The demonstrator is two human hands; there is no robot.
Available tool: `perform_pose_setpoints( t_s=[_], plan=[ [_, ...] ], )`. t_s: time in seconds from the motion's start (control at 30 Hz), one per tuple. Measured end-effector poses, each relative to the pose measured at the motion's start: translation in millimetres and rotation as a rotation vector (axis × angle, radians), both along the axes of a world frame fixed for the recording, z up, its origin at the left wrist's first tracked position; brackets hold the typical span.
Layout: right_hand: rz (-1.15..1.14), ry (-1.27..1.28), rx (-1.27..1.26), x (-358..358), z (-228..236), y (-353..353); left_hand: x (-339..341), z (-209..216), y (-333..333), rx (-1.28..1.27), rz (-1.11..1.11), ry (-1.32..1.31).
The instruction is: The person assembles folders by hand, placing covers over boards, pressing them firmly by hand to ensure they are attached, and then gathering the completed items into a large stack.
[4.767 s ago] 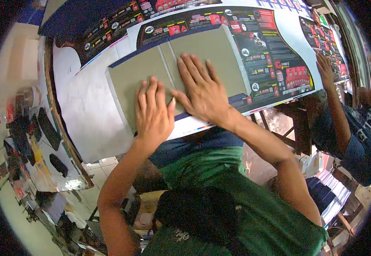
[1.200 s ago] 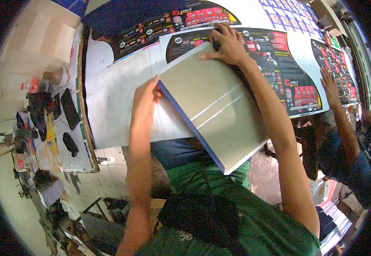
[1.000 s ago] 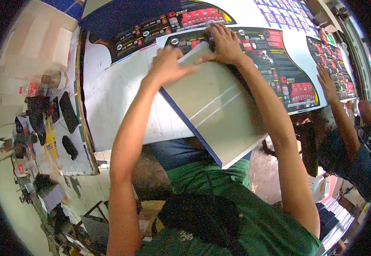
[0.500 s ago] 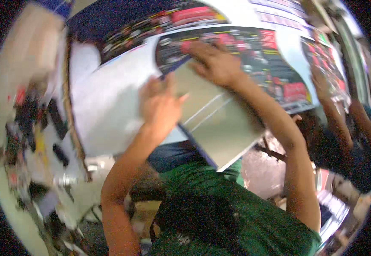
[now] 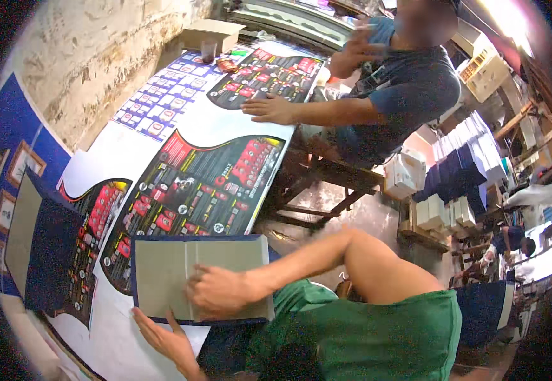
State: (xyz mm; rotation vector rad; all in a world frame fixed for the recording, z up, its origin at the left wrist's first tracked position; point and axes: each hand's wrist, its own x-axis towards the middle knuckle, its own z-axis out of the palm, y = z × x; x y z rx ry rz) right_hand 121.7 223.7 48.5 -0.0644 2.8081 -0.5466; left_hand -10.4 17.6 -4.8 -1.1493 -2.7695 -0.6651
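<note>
An opened hardback book cover (image 5: 155, 267), grey-beige board inside with dark blue turned-in edges and pale lines down its middle, lies at the table's near edge. My right hand (image 5: 222, 291) is closed in a fist and rests on the board beside the middle lines; no tool shows in it. At the cover's lower left edge is my left hand (image 5: 165, 336), fingers stretched out and thumb apart, with its fingertips by the blue border. Nothing is held in it.
Printed dark and red sheets (image 5: 193, 190) cover the table. Stacked blue covers (image 5: 47, 247) stand at the left. Across the table a person (image 5: 390, 95) lays one hand on the sheets. A cup (image 5: 209, 51) and a cardboard box (image 5: 216, 33) sit at the far end.
The view has swung round and shows more of the room. My right hand, earlier spread at the cover's far edge, is now a fist on its middle. My left hand stays beside the cover.
</note>
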Motion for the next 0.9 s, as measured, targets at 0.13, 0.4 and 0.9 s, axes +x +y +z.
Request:
perform_pose_setpoints(
  t_s=[0.13, 0.4, 0.9],
  plan=[
    [-0.326, -0.111, 0.115, 54, 39, 2, 11, 36, 9, -0.192, 0.133, -0.092],
    [-0.478, 0.325, 0.134, -39, -37, 61, 77, 107, -7, -0.081, -0.451, -1.2],
    [-0.41, 0.469, 0.134, -112, -51, 70, -40, -5, 28, -0.076, 0.34, -0.055]
  ],
)
